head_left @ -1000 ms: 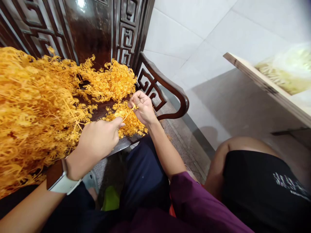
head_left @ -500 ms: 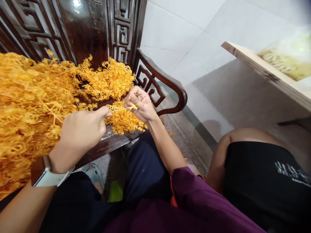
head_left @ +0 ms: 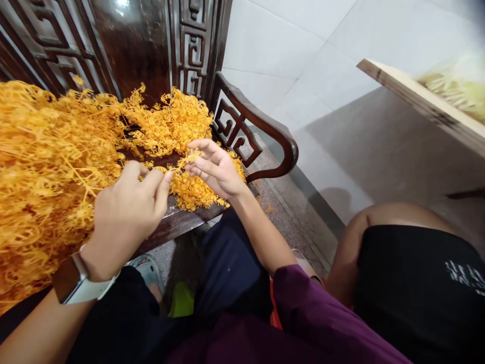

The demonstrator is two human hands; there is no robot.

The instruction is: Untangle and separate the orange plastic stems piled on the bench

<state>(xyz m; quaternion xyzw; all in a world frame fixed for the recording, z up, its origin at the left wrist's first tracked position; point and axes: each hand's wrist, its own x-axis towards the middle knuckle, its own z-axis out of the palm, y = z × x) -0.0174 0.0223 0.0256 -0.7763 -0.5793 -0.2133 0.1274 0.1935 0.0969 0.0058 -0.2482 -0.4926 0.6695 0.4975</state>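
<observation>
A big heap of orange plastic sprigs (head_left: 45, 162) covers the seat of a dark carved wooden bench (head_left: 250, 121). My left hand (head_left: 125, 212), with a watch on the wrist, pinches a thin orange sprig piece (head_left: 161, 170) between thumb and fingers at the heap's edge. My right hand (head_left: 212, 169) hovers with fingers spread over a small pile of loose orange pieces (head_left: 193, 189) near the bench's front right corner. A small orange bit touches its fingertips, but nothing is gripped.
The bench's carved armrest (head_left: 265, 136) curves just right of my right hand. A person's bare knee and black shorts (head_left: 397, 263) are at the lower right. A wooden board (head_left: 413, 96) with pale yellowish parts stands at the upper right over white floor tiles.
The right hand, earlier pinching a sprig stretched between both hands, has let go and spread its fingers. The left hand drew back a little, still pinching its end.
</observation>
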